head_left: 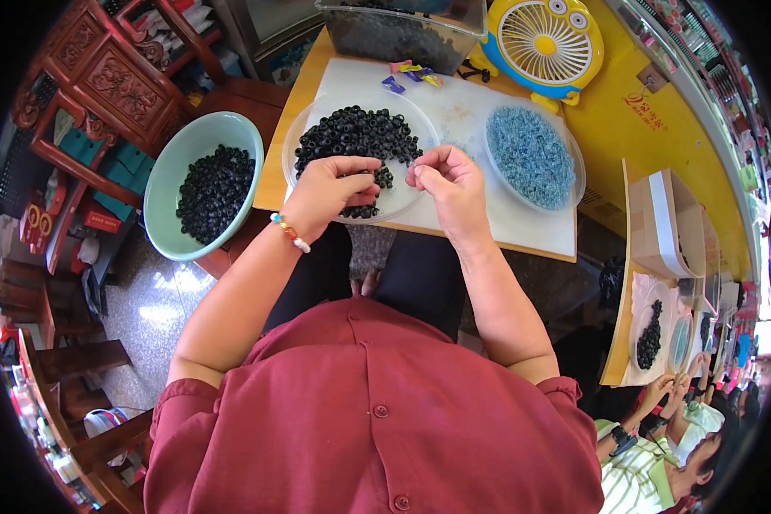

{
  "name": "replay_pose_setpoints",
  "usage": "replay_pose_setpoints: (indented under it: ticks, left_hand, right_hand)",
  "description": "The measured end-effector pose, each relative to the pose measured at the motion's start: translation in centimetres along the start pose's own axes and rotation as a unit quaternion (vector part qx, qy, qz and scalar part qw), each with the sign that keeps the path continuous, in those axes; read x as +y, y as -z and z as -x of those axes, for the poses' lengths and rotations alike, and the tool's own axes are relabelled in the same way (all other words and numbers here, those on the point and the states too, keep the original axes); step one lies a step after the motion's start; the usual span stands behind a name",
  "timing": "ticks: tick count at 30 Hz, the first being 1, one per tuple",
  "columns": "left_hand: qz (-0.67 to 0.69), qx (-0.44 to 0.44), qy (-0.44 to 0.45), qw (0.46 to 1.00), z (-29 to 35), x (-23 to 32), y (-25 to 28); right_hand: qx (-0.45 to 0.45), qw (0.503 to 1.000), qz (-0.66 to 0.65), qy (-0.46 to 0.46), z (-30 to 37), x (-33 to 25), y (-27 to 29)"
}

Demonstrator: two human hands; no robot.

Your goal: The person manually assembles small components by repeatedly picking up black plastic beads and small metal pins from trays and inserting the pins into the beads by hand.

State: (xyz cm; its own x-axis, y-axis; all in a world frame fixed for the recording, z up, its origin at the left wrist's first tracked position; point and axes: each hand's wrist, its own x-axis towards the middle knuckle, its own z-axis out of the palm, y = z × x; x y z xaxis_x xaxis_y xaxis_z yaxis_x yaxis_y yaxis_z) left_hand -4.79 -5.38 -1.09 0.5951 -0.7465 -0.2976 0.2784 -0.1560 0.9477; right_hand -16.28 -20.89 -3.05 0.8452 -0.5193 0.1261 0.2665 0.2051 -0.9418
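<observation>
Table [522,228] white-covered near yellow panel [638,147] — left grip [379,171] half-parted, right grip [415,172] pinched, contents unclear.

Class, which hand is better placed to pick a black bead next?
Probably the left hand: it hovers over the black beads, while the right hand is farther off, by the right rim of the clear plate.

left hand [327,190] curves inward, fingers parted; right hand [451,184] pinches thumb to forefinger.

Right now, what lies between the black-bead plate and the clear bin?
Small colourful packets on the white board, as the head view shows.
</observation>
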Motion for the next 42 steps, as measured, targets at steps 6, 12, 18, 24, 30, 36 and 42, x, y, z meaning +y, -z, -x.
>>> replay_pose_setpoints:
  ticks: [6, 12, 18, 24, 30, 36, 42]
  left_hand:
    - [0.232, -0.091, 0.036, 0.968, 3.6, 0.4, 0.5]
    - [0.352, -0.141, 0.018, 0.925, 6.6, -0.7, 0.2]
    - [0.354, -0.134, 0.017, 0.926, 8.1, -0.7, 0.3]
    - [0.377, -0.154, 0.007, 0.913, 8.8, -0.9, 0.2]
    - [0.390, -0.150, -0.006, 0.909, 9.4, -0.8, 0.4]
    - [0.400, -0.142, -0.026, 0.905, 9.5, -0.8, 0.3]
    - [0.289, -0.060, -0.032, 0.955, 9.9, 0.0, -0.3]
  right_hand:
    - [0.008, 0.996, -0.079, -0.033, 0.7, -0.9, -0.3]
    - [-0.090, 0.987, -0.121, -0.064, 3.2, -3.2, -2.4]
    - [-0.119, 0.987, -0.096, -0.048, 5.3, -4.5, -3.8]
    - [-0.118, 0.991, -0.056, -0.023, 6.1, -4.6, -4.7]
    - [-0.124, 0.992, 0.007, 0.012, 6.6, -4.6, -5.2]
    - [-0.125, 0.992, -0.007, -0.016, 6.9, -4.5, -5.5]
    - [-0.115, 0.993, 0.032, 0.016, 7.0, -4.1, -5.7]
